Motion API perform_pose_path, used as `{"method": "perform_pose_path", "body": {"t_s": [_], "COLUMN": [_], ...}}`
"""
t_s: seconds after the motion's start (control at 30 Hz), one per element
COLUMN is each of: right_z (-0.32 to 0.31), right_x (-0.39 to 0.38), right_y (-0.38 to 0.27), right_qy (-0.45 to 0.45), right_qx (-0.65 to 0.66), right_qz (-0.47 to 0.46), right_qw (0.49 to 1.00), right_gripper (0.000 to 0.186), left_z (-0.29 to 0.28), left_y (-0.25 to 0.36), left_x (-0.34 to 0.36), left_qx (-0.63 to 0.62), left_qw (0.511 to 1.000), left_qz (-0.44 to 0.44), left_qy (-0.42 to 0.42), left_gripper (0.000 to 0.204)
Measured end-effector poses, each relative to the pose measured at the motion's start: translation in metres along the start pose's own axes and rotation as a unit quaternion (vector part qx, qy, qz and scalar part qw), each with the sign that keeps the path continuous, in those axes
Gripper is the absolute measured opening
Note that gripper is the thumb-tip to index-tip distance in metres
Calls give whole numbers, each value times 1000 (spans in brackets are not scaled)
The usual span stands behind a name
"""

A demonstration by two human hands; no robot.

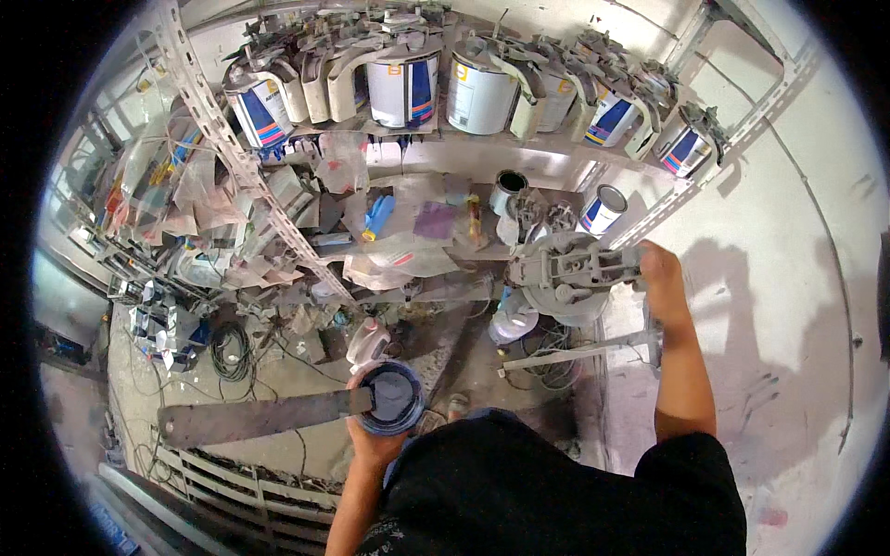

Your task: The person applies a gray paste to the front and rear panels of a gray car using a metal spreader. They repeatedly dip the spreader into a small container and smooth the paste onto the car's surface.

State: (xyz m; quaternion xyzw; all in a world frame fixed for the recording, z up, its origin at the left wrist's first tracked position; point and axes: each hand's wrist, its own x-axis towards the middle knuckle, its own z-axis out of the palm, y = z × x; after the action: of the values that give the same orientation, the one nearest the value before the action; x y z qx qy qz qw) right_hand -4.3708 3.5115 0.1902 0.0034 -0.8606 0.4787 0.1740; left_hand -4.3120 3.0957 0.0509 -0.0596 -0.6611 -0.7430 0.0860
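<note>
My left hand [369,435] holds a round can [395,398] with grey-blue paint inside, fingers wrapped round its side. A long, stained flat metal blade [250,417] extends leftward from the can's rim. My right hand [660,278] is raised at the right, closed on the end of a round, grey-stained stirring lid [561,306] with a handle mechanism, in front of the middle shelf. Beside that shelf's upright stand an open dark-topped tin [510,190] and a smaller white-and-blue can [603,213]. A white plastic jug [369,341] is just beyond my left hand.
The metal rack [260,185] carries several lidded paint cans [399,93] on top and cluttered plastic sheets and bags [195,204] below. Coiled cables [232,352] lie on the floor [324,426]. A slatted metal grille [241,491] is at lower left, a white wall [797,306] at right.
</note>
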Motion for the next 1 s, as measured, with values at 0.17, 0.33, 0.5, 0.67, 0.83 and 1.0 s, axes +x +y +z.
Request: {"method": "perform_pose_path", "body": {"t_s": [0.17,0.33,0.5,0.67,0.83,1.0], "right_z": [-1,-2,-34,-48,-46,-29], "right_x": [-48,-72,-72,-36,-12,3], "right_y": [38,54,-1,-78,-167,-214], "right_qy": [5,21,15,-21,-79,-112], "right_qx": [3,16,-62,-122,-255,-306], "right_qz": [100,87,-5,-140,-267,-321], "right_qw": [995,996,998,982,926,889], "right_gripper": [48,53,50,46,48,50], "left_z": [7,19,39,65,81,80], "left_y": [-1,-14,-16,-19,10,21], "left_x": [7,15,20,32,41,48], "left_qx": [74,96,78,77,39,52], "left_qw": [995,989,984,974,981,983], "left_qz": [34,22,49,19,62,106], "left_qy": [-52,-109,-155,-213,-179,-143], "left_gripper": [73,70,66,70,68,67]}}
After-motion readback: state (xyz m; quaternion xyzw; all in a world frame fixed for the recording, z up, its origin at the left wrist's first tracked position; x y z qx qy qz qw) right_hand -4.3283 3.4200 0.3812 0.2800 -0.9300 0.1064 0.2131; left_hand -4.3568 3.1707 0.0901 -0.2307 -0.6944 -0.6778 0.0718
